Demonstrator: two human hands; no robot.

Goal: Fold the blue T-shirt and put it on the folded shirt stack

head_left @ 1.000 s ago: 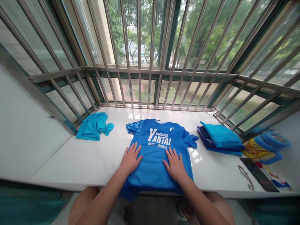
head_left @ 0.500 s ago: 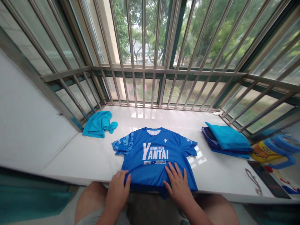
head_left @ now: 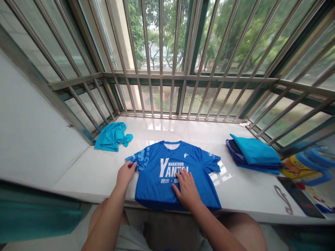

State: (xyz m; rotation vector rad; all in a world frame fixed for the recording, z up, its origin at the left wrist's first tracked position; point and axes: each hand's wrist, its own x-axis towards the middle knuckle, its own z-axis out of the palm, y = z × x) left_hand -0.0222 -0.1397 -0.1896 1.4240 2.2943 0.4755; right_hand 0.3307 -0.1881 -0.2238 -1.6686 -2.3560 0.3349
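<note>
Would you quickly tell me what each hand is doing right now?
Left hand: fingers closed on the sleeve edge of the blue shirt.
Right hand: open, palm flat on the shirt's chest print, holding nothing.

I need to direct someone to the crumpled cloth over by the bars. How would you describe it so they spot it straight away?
Start at the white window ledge under the metal bars and look to its far left corner. There lies a crumpled turquoise garment, loose and unfolded. It sits apart from the flat royal-blue marathon T-shirt and is the only bunched-up piece, unlike the neat folded stack of blue clothes on the right.
</note>
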